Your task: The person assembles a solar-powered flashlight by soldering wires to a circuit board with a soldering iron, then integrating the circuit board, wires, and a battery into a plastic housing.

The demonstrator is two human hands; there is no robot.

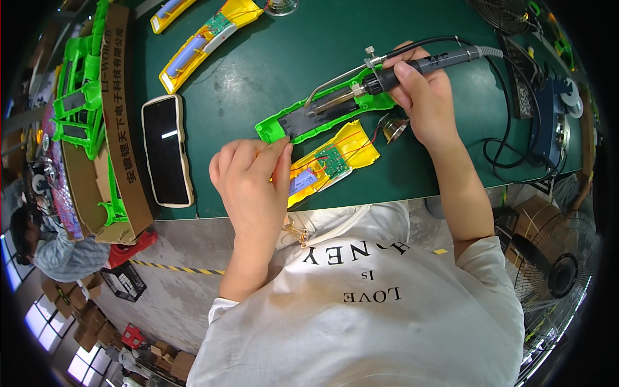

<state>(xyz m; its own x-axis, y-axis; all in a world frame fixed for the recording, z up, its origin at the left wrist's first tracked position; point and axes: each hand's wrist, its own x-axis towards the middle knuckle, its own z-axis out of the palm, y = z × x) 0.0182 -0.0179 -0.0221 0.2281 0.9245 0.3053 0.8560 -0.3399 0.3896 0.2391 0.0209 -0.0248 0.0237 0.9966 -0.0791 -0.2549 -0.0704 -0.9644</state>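
Note:
My right hand (424, 93) is closed round the dark handle of a soldering iron (422, 65), which has a thin metal feed tube clamped alongside it. The iron's tip points left, over the black strip inside a long green plastic housing (335, 116). At the housing's left end, the fingertips of my left hand (250, 177) are pinched together; what they hold, if anything, is hidden. Just nearer to me lies a yellow housing (354, 149) with a green circuit board (331, 162), red wires and a blue battery cell (302, 182), partly covered by my left hand. A round metal lamp cup (393, 129) sits by its right end.
A white-framed phone (167, 151) lies at left, beside a cardboard box (122, 129) of green housings (80, 97). Another yellow housing with a battery (209, 42) is farther back. At right stands a blue soldering station (548, 122) with black cable; a fan (561, 274) stands off the table.

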